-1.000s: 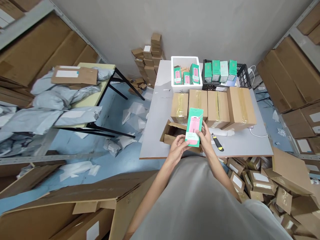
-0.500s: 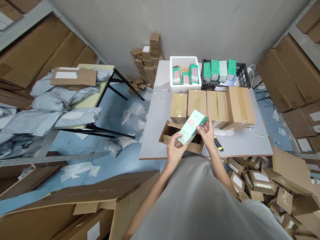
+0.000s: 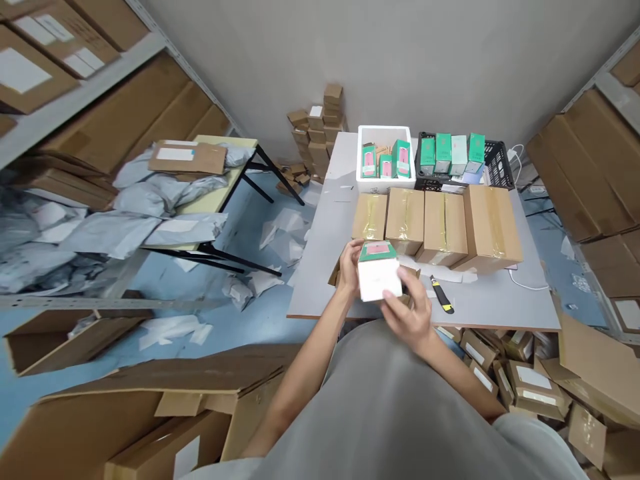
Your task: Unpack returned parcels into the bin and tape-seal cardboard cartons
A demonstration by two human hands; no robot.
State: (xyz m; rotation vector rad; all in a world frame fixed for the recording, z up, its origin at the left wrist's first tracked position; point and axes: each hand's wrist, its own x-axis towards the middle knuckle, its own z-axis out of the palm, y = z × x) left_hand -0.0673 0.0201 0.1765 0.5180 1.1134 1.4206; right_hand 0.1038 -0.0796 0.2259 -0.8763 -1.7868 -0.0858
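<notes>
A green and white product box [image 3: 379, 277] is held above the front of the grey table [image 3: 320, 267], its white end turned toward me. My left hand [image 3: 351, 267] grips its left side, with the fingers partly behind it. My right hand [image 3: 411, 310] holds the right edge, thumb and fingers against the white end. Below and behind the product box, an open cardboard box [image 3: 334, 275] shows only at its edges; its inside is hidden. To the right of my right hand lies a black and yellow box cutter [image 3: 442, 295].
Taped cardboard boxes [image 3: 405, 220] stand in a row behind my hands. Farther back are a white foam box [image 3: 385, 133] and a black crate [image 3: 500, 167], both with green boxes. Cartons [image 3: 530, 380] lie piled below right; a large open carton [image 3: 200, 373] stands lower left.
The product box has been tipped so its white end faces me instead of its printed long side. My right hand has shifted lower on it. The camera view has shifted slightly.
</notes>
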